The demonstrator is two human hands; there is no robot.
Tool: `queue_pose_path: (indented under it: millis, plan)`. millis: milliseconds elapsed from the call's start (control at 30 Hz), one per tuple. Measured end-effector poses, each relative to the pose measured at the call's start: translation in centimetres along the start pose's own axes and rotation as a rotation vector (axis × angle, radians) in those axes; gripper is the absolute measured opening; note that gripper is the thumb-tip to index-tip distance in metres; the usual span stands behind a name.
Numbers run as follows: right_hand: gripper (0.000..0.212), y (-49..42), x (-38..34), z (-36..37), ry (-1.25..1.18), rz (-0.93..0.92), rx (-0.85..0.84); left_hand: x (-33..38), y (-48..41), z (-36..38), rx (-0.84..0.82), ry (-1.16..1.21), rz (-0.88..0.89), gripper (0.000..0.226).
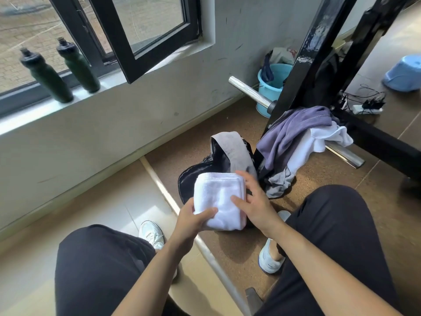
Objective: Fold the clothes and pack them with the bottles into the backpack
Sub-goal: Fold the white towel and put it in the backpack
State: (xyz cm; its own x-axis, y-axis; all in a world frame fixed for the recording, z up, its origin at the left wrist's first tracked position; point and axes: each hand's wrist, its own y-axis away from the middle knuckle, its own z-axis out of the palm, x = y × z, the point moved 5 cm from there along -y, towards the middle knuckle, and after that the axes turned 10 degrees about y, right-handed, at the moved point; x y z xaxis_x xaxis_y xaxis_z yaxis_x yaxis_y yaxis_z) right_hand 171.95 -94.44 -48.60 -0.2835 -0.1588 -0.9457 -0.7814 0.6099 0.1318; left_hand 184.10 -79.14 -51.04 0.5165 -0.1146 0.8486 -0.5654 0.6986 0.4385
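A folded white towel [219,199] is held in front of me, just above the open backpack [224,156], a black and grey bag standing on the floor. My left hand [193,218] grips the towel's lower left corner. My right hand [252,201] rests on its right side with the fingers spread. A purple garment [291,133] and a white one [323,140] lie heaped over a chrome bar to the right of the bag. Two dark green bottles [45,75] [78,65] stand on the windowsill at the upper left.
A black metal gym frame [303,55] rises right of the backpack, with chrome bars [250,91] sticking out. A blue bucket [273,85] stands by the wall, a blue basin [404,75] and a power strip [366,107] farther right. My knees and white shoes [152,233] frame the bottom.
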Motion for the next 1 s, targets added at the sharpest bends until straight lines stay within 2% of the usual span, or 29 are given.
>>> queue_pose_path:
  millis: [100, 167, 300, 367, 433, 533, 600, 633, 767, 867, 1000]
  plan:
    - [0.053, 0.3, 0.8, 1.1, 0.166, 0.015, -0.126, 0.2, 0.0, -1.0, 0.129, -0.117, 0.079, 0.038]
    - [0.062, 0.5, 1.3, 1.5, 0.248, 0.060, -0.169, 0.4, 0.1, -1.0, 0.177, -0.277, 0.147, 0.039]
    - [0.083, 0.6, 1.9, 2.0, 0.340, 0.158, -0.217, 1.0, 0.9, -0.3, 0.258, -0.686, 0.335, 0.061]
    - [0.086, 0.7, 2.2, 2.5, 0.330, 0.183, -0.230, 1.3, 1.6, 0.7, 0.272, -0.850, 0.473, 0.069]
    - [0.074, 0.9, 2.3, 3.0, 0.220, 0.205, -0.228, 1.6, 2.2, 1.9, 0.242, -0.976, 0.639, 0.066]
    - [0.045, 1.2, 1.7, 3.2, -0.204, 0.325, -0.258, 1.8, 2.5, 3.1, 0.130, -1.045, 0.778, 0.055]
    - [0.053, 1.2, 2.0, 3.1, -0.506, 0.446, -0.290, 1.5, 2.4, 3.4, 0.042, -1.066, 0.829, 0.054]
    - [0.059, 1.2, 2.1, 3.0, -0.573, 0.487, -0.291, 1.4, 2.4, 3.4, 0.007, -1.072, 0.830, 0.056]
    - [0.063, 1.0, 2.9, 2.7, -0.573, 0.557, -0.177, 0.9, 2.6, 3.8, -0.127, -1.041, 0.839, 0.069]
    - [0.052, 0.8, 3.0, 2.1, -0.604, 0.554, -0.050, 1.0, 3.4, 4.6, -0.195, -1.000, 1.047, 0.053]
    - [0.034, 0.8, 2.3, 1.2, -0.655, 0.552, 0.051, 1.7, 4.7, 5.1, -0.124, -0.966, 1.320, 0.031]
